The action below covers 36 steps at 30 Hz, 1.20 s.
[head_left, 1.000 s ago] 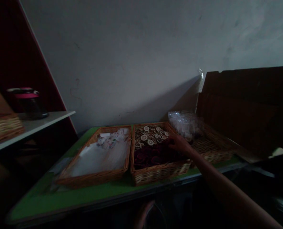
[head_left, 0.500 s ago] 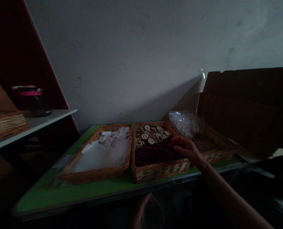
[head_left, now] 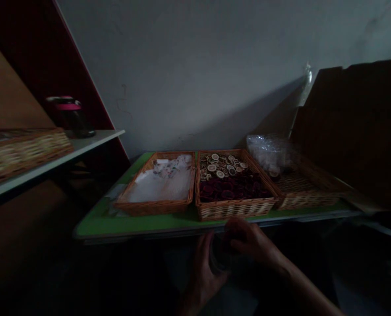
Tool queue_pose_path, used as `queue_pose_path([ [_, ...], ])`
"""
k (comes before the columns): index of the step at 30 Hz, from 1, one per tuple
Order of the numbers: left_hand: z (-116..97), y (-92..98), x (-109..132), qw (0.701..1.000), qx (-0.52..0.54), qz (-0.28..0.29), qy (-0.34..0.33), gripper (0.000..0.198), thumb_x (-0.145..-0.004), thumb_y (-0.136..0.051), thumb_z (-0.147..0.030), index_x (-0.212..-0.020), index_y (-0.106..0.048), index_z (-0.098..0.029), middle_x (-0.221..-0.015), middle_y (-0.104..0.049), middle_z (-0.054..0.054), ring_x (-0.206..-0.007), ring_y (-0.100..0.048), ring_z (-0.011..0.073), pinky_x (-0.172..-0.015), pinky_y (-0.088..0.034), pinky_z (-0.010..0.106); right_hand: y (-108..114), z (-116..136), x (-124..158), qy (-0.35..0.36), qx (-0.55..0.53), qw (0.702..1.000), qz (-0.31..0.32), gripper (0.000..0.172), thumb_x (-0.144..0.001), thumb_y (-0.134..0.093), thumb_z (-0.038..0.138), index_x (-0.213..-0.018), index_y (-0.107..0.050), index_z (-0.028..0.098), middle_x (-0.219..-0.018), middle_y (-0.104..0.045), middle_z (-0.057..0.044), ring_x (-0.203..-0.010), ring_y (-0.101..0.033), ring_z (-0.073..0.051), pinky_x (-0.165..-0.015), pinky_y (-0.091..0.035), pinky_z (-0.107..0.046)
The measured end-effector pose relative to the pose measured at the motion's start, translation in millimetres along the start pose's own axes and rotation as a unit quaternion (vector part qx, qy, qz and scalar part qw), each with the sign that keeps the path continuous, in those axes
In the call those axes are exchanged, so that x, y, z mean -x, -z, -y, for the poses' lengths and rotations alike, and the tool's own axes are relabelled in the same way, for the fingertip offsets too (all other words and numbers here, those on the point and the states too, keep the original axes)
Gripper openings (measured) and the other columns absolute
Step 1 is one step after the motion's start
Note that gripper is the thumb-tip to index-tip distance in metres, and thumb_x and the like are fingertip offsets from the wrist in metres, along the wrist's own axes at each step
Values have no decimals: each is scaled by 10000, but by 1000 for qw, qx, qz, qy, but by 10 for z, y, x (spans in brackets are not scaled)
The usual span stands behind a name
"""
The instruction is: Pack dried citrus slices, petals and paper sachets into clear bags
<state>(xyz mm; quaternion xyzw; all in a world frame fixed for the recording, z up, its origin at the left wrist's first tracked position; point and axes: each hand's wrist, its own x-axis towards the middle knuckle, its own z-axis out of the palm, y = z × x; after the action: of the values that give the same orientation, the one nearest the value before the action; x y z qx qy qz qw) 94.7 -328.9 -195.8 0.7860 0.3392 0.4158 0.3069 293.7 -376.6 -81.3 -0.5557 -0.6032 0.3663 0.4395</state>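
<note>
Low in front of the table, my left hand point(head_left: 202, 272) is wrapped round a clear, round-mouthed container point(head_left: 219, 259), probably a jar or cup; the dimness hides its details. My right hand point(head_left: 246, 239) is at the container's mouth with fingers bent together. Whatever those fingers hold is too dark to make out. Behind both hands stands a wicker basket point(head_left: 237, 210). Pale dried fruit slices point(head_left: 220, 174) fill its back part, and dark purple-red dried slices point(head_left: 233, 188) fill the front.
Left of it, another wicker basket point(head_left: 156, 208) holds small white packets point(head_left: 172, 169). To the right, clear plastic packaging point(head_left: 269, 151) lies in a third basket point(head_left: 309, 199), beside a large cardboard box point(head_left: 353, 136). A pink-banded bottle point(head_left: 73, 116) stands on the left shelf point(head_left: 99, 139).
My right hand has left the dark slices and come down to the container. My left hand with the container has risen further into view. The camera has tilted down and turned slightly left.
</note>
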Motion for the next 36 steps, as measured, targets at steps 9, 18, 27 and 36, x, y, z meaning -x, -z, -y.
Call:
queue_pose_path([
  [9,92,59,41,999,-39,26,-13,931,-678,-730,-120,-1513,-343,-257,-1519,-488,171,-1412,-499,376,-1133,-462,623,276,118,-29,24,-51,996,-69,329,-862,-634,244,-1185,-595,201,-1022,-768,-69,-912,-745,-218,-809,-606,-355],
  [18,303,-1,65,998,-22,51,-34,923,-725,-741,-226,-1553,-335,-275,-1541,-499,151,-1408,-516,367,-1138,-480,562,1243,177,-602,142,287,907,-272,248,-874,-570,217,-1049,-745,218,-1035,-779,-62,-951,-726,-238,-887,-556,-364],
  [27,278,-49,59,996,-59,69,-3,929,-667,-774,-159,-1526,-431,-244,-1529,-535,164,-1423,-501,378,-1142,-484,524,1023,312,-979,230,422,872,-94,280,-946,-538,110,-1108,-732,229,-1049,-734,-63,-889,-700,-178,-799,-537,-260],
  [36,245,-31,50,996,-38,75,16,827,-689,-786,-240,-1472,-520,-263,-1482,-588,139,-1381,-547,353,-1140,-488,479,899,342,-1078,237,410,880,15,262,-960,-567,125,-1156,-718,213,-1099,-713,-77,-965,-691,-186,-869,-543,-282],
])
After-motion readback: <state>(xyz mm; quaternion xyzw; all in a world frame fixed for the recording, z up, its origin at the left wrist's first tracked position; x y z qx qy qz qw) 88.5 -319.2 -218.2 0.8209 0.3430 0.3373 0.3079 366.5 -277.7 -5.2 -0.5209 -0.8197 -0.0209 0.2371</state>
